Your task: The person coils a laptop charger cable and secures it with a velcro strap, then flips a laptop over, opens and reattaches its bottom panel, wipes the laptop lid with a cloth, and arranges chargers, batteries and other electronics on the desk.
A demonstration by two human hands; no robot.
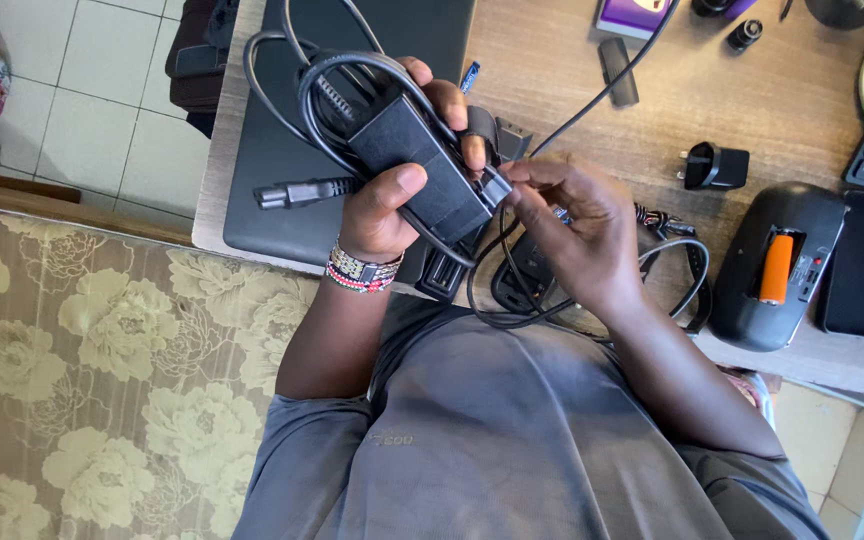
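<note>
**Power adapter held above a desk, cable partly coiled**

The left hand (384, 205) is closed around a black power adapter (414, 160), thumb on its face, with loops of cable (282, 90) gathered against the brick. The right hand (577, 230) pinches the cord at the adapter's end, fingers nearly closed. Below lie a closed laptop (272, 200), a plug adapter (717, 165) and an open mouse (777, 265) showing an orange battery. Risk, as judged: slack cable (672, 290) trailing on the desk may snag these loose items, and the held loops may spring free.
</note>
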